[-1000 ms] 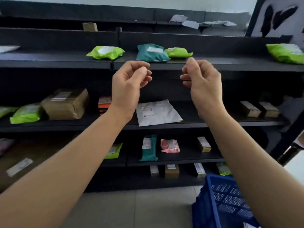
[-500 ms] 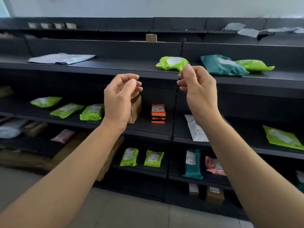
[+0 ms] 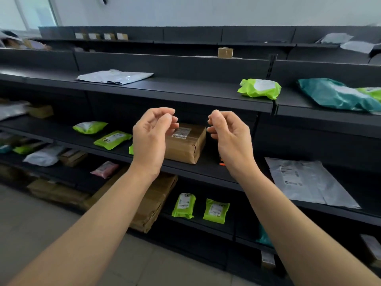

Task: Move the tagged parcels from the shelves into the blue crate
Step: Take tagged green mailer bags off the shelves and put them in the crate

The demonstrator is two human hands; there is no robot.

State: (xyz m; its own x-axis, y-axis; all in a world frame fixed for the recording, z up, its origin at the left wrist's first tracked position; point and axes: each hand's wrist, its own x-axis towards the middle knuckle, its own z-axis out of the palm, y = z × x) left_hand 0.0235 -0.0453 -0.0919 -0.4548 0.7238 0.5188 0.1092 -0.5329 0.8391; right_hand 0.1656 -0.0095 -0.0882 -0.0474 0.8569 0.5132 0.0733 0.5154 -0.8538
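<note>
Only brown box (image 3: 186, 143), white label, text unreadable

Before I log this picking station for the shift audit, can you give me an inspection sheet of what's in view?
Surface: dark shelves in several tiers; pale floor below.
Job's things: brown box with a label on the middle tier, between the hands; green parcels to its left, two more on a lower tier; grey mailer at right. Blue crate not in view.
Clutter: flat cardboard leaning low; loose grey bags at left.
Grippers: left hand and right hand raised before the shelf, fingers curled, holding nothing.
Cables: nothing seen.
Surroundings: pale wall; window at upper left.
</note>
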